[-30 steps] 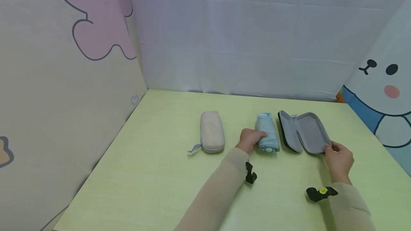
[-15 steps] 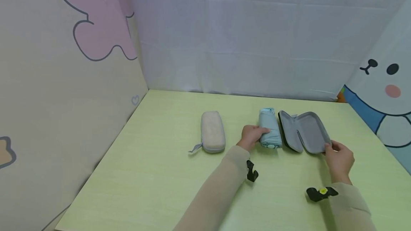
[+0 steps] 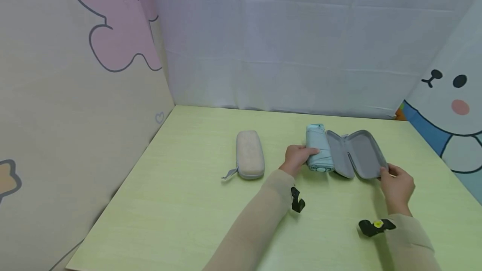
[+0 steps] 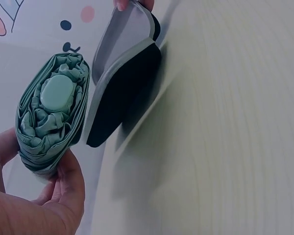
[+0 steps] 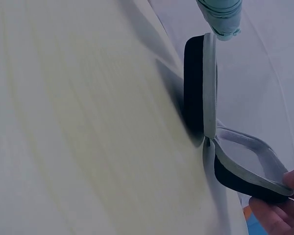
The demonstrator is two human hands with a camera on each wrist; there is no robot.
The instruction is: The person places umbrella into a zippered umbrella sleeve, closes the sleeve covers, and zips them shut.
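Note:
My left hand grips a light-blue folded umbrella between thumb and fingers. In the left wrist view the end of the umbrella shows, an oval knob amid layered pleats; it is held off the table. Right beside it lies a spread zip case, grey inside and dark outside. The umbrella overlaps the left edge of this case in the head view, but the wrist views show a gap between them. My right hand pinches the near right rim of the case, whose right half is tilted up.
A closed beige case with a strap at its lower left lies on the pale yellow-green table, left of my left hand. A white cloth hangs behind the table's far edge. Patterned walls stand on both sides.
My left hand has lifted the umbrella and carried it away from me and rightward, to over the left edge of the spread case. My right hand stays on the rim.

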